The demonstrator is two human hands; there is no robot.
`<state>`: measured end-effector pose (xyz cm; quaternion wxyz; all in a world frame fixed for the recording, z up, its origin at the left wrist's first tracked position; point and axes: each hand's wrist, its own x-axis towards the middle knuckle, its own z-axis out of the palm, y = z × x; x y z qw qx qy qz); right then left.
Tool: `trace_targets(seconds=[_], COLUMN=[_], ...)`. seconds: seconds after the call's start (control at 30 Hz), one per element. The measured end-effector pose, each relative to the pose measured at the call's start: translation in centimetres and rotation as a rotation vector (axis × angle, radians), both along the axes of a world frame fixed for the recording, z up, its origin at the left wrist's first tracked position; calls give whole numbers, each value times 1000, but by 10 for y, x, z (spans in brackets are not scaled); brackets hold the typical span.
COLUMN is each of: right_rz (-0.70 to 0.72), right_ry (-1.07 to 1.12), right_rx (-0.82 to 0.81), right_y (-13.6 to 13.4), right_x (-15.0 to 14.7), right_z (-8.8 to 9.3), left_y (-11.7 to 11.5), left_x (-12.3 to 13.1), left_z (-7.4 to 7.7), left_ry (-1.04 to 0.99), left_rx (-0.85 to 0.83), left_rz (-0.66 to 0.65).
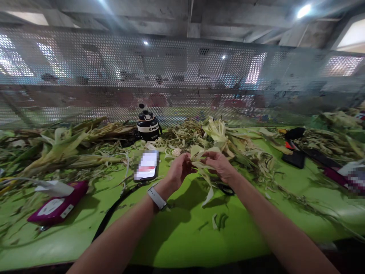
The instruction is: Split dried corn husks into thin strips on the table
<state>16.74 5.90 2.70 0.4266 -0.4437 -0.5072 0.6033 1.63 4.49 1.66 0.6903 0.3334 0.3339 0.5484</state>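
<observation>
My left hand (179, 170) and my right hand (221, 165) meet above the green table (182, 232), both closed on a pale corn husk strip (201, 163). The strip's loose end (208, 196) hangs down below my hands toward the table. A grey watch (156, 198) sits on my left wrist. Just behind my hands lies a pile of husks (219, 137). Small husk scraps (218, 220) lie on the table under my forearms.
A phone (146, 165) lies flat left of my hands, a black bottle (147, 127) behind it. A magenta case (58, 205) and a black cable (114, 209) lie at the left. Corn stalks (62, 146) cover the far left; dark objects (295, 158) lie at the right. A perforated metal screen (182, 76) backs the table.
</observation>
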Motion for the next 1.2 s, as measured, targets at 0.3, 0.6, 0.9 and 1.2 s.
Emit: trace_targets(seconds=[0.3,0.6,0.9,1.2], right_rz=[81,280,164,61], right_ry=[77,6,-20,-45], right_rx=[27,230,173,175], right_y=[1,-1,1,-5], right_x=[1,-3,-3,2], right_z=[-3,1,1,1], left_y=[-2,-6,-8,-10], left_x=[1,6,6,8], left_z=[-1,1,5,1], left_ry=[109,140,118,189], left_rx=[66,58,99,189], left_rz=[-7,16,10,70])
